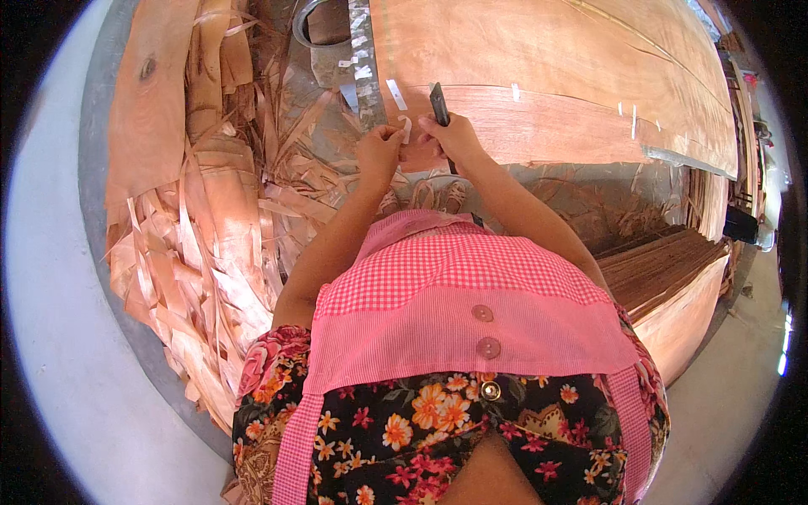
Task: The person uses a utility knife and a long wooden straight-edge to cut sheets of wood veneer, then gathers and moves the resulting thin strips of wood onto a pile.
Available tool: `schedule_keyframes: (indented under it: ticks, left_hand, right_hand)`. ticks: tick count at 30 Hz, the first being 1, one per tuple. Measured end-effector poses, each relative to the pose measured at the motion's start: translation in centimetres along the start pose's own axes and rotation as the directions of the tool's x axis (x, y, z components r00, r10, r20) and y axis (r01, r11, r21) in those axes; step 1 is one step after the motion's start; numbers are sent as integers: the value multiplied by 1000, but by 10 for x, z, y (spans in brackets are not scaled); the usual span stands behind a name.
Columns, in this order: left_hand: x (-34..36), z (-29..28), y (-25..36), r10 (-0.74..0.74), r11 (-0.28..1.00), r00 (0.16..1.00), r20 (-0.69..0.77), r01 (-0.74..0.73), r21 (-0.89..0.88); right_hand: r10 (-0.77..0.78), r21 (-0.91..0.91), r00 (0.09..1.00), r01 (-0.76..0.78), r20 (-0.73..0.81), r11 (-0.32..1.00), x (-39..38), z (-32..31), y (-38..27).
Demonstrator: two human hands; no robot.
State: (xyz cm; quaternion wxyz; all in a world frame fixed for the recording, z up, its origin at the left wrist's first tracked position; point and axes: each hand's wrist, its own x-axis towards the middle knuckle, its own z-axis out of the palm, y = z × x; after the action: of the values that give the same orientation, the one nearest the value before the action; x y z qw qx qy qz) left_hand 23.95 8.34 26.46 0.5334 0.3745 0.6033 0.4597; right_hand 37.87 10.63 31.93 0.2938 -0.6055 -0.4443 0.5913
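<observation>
My left hand (380,153) is closed in a pinch at the left end of a wood veneer sheet (539,126). A short, curled strip of white tape (407,130) stands at its fingertips. Just to the right, my right hand (459,141) wraps round a long, flat black tool (438,101), which looks like a knife; its far end points up and away from me. The right thumb and fingers reach toward the tape strip. Another white tape piece (396,95) lies flat on the veneer beyond both hands.
A narrow table edge (364,63) dotted with white tape bits runs along the veneer's left side. Torn veneer scraps (227,244) heap up at left, beside a large veneer piece (150,101). A round metal container (324,23) stands beyond. Stacked veneer (665,269) lies at right.
</observation>
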Motion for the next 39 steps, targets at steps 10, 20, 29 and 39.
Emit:
schedule_keyframes:
  ticks: [10, 20, 29, 39]
  left_hand:
    - [-14, 4, 17, -133, 967, 991, 3, 130, -217]
    - [5, 17, -2, 134, 988, 967, -218, -147, -43]
    - [8, 14, -1, 216, 929, 937, -275, -111, 352]
    - [-10, -29, 3, 503, 112, 689, 522, -650, 751]
  right_hand:
    - [-179, -337, 982, 150, -56, 930, 21, 5, 7]
    - [-66, -72, 990, 57, -127, 996, 14, -2, 8]
    - [-377, -725, 925, 232, -42, 649, 45, 25, -2]
    - [26, -262, 986, 19, 165, 965, 47, -7, -26]
